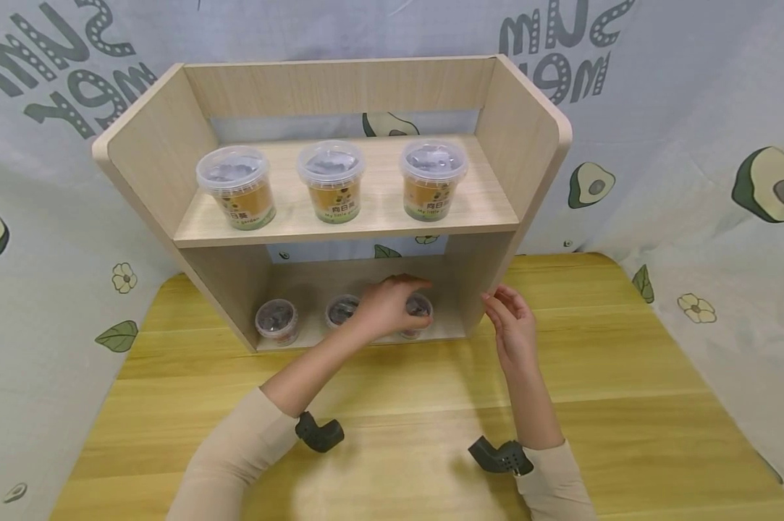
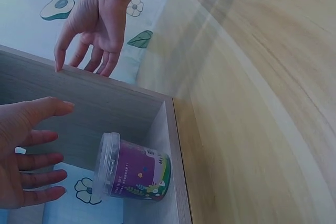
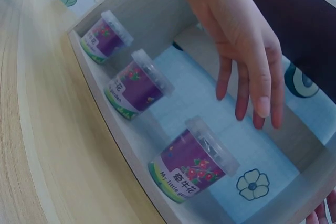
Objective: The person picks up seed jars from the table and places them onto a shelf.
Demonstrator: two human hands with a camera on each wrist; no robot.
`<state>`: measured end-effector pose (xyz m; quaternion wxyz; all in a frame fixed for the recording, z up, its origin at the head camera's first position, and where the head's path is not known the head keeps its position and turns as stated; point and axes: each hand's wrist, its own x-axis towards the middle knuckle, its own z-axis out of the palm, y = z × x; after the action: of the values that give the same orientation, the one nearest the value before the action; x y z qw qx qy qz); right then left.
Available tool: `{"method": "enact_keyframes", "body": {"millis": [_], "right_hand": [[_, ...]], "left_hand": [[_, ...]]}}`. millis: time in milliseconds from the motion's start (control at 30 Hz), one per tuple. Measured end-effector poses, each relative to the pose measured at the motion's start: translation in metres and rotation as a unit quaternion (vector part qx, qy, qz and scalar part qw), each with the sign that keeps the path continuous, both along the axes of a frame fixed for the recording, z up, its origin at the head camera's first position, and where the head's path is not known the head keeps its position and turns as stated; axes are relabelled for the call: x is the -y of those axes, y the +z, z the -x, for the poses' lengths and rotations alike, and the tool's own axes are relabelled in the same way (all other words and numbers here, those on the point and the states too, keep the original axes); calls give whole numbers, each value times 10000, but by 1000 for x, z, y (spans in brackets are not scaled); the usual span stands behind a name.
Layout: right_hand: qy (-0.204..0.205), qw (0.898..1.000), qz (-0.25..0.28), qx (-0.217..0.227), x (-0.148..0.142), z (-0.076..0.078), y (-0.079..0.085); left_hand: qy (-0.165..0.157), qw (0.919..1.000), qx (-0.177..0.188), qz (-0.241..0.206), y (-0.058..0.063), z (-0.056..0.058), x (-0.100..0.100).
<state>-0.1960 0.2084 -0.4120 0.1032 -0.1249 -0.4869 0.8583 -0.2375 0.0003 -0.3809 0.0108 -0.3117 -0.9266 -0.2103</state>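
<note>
My left hand (image 1: 392, 304) reaches into the lower compartment of a small wooden shelf (image 1: 346, 236). Its fingers are spread above and around the right-hand purple cup (image 2: 139, 171) with a clear lid, and a gap shows between hand and cup in both wrist views. Against the shelf's right side panel, the right hand (image 1: 514, 329) rests its fingertips at the front edge, fingers loosely extended outside it. Two more purple cups stand in the lower compartment, a middle one (image 3: 136, 87) and a left one (image 3: 105, 38).
On the upper board stand three orange cups with clear lids: left (image 1: 245, 199), middle (image 1: 335, 192) and right (image 1: 428, 188). The shelf sits on a wood-grain table (image 1: 392, 434), before a pale cloth (image 1: 678, 87) printed with avocados and lettering.
</note>
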Motion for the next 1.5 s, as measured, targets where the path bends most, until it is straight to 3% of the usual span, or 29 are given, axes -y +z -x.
{"method": "enact_keyframes", "body": {"millis": [300, 600, 1000, 1200, 1500], "right_hand": [[-21, 10000, 20, 21, -1, 0, 0], [-6, 10000, 45, 18, -1, -1, 1], [-11, 10000, 26, 13, -1, 0, -1], [-20, 10000, 28, 46, 0, 1, -2], [17, 10000, 42, 75, 0, 2, -2]], "left_hand": [[-172, 9993, -309, 103, 3, -17, 0], [-249, 9979, -581, 130, 6, -42, 2], [-471, 9965, -629, 284, -20, -75, 0], [-484, 9953, -805, 226, -27, -79, 1], [-484, 9973, -497, 249, -33, -82, 7]]}}
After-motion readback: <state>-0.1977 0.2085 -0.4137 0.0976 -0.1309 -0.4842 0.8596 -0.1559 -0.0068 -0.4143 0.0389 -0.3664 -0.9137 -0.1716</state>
